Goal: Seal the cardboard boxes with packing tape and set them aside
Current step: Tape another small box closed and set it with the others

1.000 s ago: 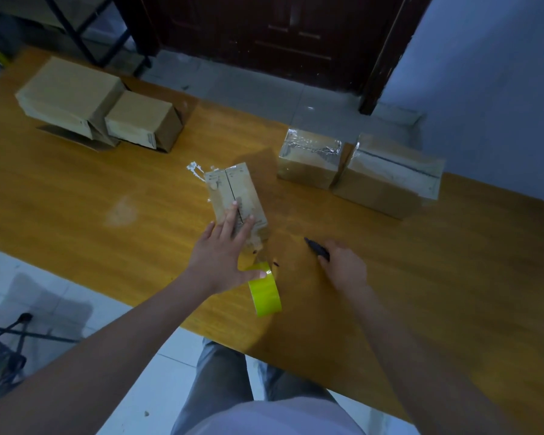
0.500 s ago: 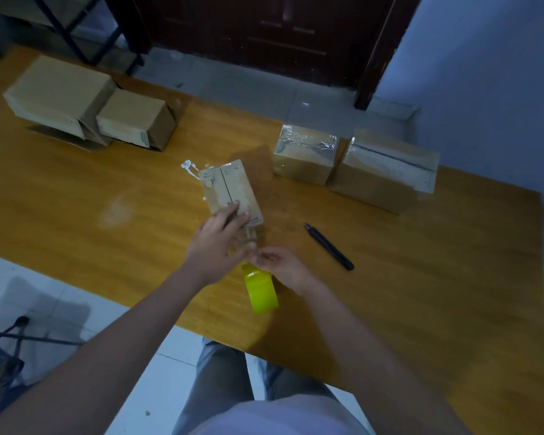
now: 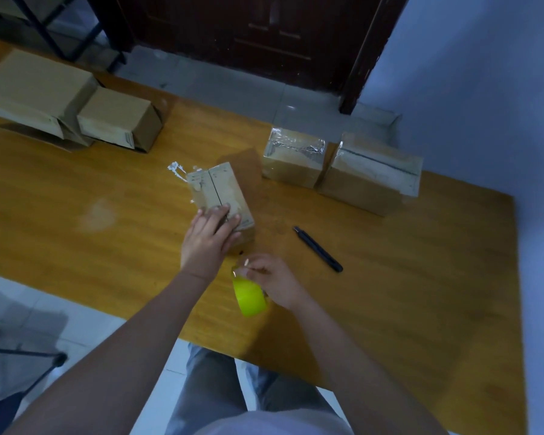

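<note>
A small brown cardboard box with a seam down the middle of its top stands near the middle of the orange-brown wooden table, a little toward the near edge. Torn shreds of white tape stick out from its far left corner. The left hand lies flat on the near end of the box top, fingers straight and close together, pressing down over the seam.

Just beside the box, toward the near edge, the right hand grips a roll of packing tape with a bright yellow-green core; the fingers are curled over its top and the roll stands on edge, touching the table or just above it, which cannot be told.

A slim black utility knife lies on the table to the right of the box, apart from both hands.

Two cardboard boxes wrapped in shiny clear tape sit side by side at the far edge, toward the right corner. Two plain untaped cardboard boxes sit together at the far left corner, touching each other, on a flat piece of cardboard.

Beyond the far edge are a grey tiled floor and a dark wooden door.
</note>
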Motion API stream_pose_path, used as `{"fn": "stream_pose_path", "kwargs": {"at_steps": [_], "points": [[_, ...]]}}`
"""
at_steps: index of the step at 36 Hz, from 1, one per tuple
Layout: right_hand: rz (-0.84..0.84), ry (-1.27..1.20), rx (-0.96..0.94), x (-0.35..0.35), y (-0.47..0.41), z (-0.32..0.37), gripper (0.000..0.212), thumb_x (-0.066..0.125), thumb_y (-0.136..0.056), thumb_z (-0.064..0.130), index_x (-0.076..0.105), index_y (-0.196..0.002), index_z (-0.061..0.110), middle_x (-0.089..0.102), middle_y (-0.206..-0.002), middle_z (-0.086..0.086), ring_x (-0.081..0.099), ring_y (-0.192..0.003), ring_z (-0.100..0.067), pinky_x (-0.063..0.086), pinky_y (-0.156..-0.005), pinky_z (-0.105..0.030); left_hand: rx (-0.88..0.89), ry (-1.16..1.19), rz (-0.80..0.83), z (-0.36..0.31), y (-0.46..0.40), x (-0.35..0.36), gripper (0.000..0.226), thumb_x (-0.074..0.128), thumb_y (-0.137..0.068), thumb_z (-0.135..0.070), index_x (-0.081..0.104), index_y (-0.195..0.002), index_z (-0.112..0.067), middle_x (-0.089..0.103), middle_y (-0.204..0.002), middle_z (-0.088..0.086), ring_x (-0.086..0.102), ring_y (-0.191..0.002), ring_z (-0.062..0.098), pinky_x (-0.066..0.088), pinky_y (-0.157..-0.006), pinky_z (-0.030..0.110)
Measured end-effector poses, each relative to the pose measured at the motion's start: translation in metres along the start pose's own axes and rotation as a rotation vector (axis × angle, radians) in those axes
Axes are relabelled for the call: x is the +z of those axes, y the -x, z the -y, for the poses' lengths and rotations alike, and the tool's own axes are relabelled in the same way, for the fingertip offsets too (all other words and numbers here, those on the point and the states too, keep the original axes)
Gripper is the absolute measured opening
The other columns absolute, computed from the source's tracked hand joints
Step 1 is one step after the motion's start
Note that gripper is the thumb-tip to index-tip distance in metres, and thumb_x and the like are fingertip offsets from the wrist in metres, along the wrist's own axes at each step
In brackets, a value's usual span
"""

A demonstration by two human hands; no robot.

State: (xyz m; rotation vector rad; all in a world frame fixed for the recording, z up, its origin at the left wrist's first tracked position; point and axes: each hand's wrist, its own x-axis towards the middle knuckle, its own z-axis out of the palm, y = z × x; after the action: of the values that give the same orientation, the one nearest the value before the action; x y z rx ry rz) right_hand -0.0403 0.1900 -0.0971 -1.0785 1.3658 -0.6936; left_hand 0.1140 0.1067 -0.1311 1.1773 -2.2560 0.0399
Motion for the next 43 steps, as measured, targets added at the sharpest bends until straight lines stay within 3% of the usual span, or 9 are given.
{"fn": "stream_pose_path", "kwargs": {"at_steps": [3,13,22,26,30,32,36,40,43], "points": [[0.006,0.017,-0.007,-0.002,0.015,-0.014,0.014,0.062,-0.088,0.001,0.070,-0.092,-0.009,0.062,-0.108,-0.012,0.055,-0.088,0.013,0.040,-0.081,-0.007,-0.016,-0.018,-0.001,-0.003,-0.001,0.001,0.031,0.042,-0.101,-0.036,0.061,-0.113,-0.016,0.064,-0.117,0.013,0.052,-0.105,0.027,0.041,-0.096,0.047],[-0.195,-0.049,0.021,-0.018,0.042,-0.028,0.016,0.064,-0.088,0.011,0.070,-0.094,0.024,0.065,-0.094,0.014,0.057,-0.094,0.013,0.039,-0.086,-0.009,-0.009,-0.183,0.152,-0.004,0.000,0.001,0.040,0.066,-0.084,-0.023,0.054,-0.121,-0.013,0.058,-0.125,0.021,0.042,-0.107,0.036,0.046,-0.093,0.057],[-0.288,-0.078,0.048,-0.021,0.043,-0.030,0.019,0.060,-0.091,0.009,0.070,-0.106,0.002,0.064,-0.101,0.004,0.057,-0.088,0.017,0.038,-0.077,0.000,-0.320,-0.187,0.327,-0.045,-0.013,-0.013,0.064,0.082,-0.064,-0.005,0.055,-0.121,-0.013,0.049,-0.132,0.019,0.044,-0.101,0.036,0.045,-0.091,0.050],[-0.393,-0.093,0.076,-0.029,0.037,-0.020,0.018,0.064,-0.089,0.012,0.072,-0.099,-0.001,0.068,-0.108,-0.011,0.060,-0.098,-0.008,0.041,-0.080,-0.005,-0.439,-0.212,0.436,-0.073,-0.022,-0.025,0.065,0.083,-0.067,-0.024,0.056,-0.124,-0.012,0.050,-0.129,0.025,0.054,-0.099,0.039,0.046,-0.086,0.046],[-0.488,-0.049,0.058,-0.040,0.038,-0.005,0.018,0.065,-0.089,0.017,0.073,-0.097,0.003,0.068,-0.106,-0.004,0.060,-0.098,-0.009,0.044,-0.085,-0.015,-0.410,-0.184,0.536,-0.084,-0.016,-0.041,0.065,0.064,-0.083,-0.047,0.043,-0.137,-0.015,0.041,-0.131,0.018,0.042,-0.116,0.034,0.038,-0.093,0.042],[-0.519,-0.033,0.044,-0.045,0.040,0.004,0.017,0.065,-0.088,0.018,0.074,-0.097,0.005,0.067,-0.103,0.000,0.060,-0.099,-0.010,0.046,-0.089,-0.024,-0.364,-0.118,0.507,-0.080,-0.017,-0.048,0.061,0.069,-0.078,-0.048,0.056,-0.125,-0.012,0.050,-0.114,0.017,0.049,-0.104,0.035,0.043,-0.082,0.042],[-0.533,-0.057,0.012,-0.050,0.043,0.026,0.013,0.064,-0.088,0.011,0.074,-0.091,0.003,0.068,-0.094,0.005,0.060,-0.091,-0.001,0.045,-0.082,-0.018,-0.334,0.208,0.495,-0.065,-0.028,-0.063,0.065,0.028,-0.090,-0.058,0.060,-0.119,-0.009,0.047,-0.116,0.014,0.040,-0.111,0.030,0.037,-0.092,0.042],[-0.513,-0.016,-0.042,-0.050,0.043,0.052,0.012,0.063,-0.088,0.008,0.075,-0.091,0.007,0.071,-0.097,-0.005,0.062,-0.094,-0.011,0.045,-0.084,-0.024,-0.339,0.686,0.529,-0.064,-0.064,-0.087,0.059,0.045,-0.090,-0.057,0.057,-0.127,-0.013,0.045,-0.112,-0.002,0.037,-0.113,0.014,0.033,-0.098,0.029],[-0.486,-0.019,-0.059,-0.045,0.044,0.074,0.010,0.063,-0.088,0.008,0.073,-0.087,0.010,0.069,-0.090,0.000,0.060,-0.086,-0.007,0.044,-0.079,-0.022,-0.214,0.763,0.700,-0.067,-0.090,-0.093,0.035,0.061,-0.090,-0.039,0.065,-0.113,-0.013,0.055,-0.100,-0.004,0.047,-0.102,0.012,0.037,-0.083,0.025]]}}
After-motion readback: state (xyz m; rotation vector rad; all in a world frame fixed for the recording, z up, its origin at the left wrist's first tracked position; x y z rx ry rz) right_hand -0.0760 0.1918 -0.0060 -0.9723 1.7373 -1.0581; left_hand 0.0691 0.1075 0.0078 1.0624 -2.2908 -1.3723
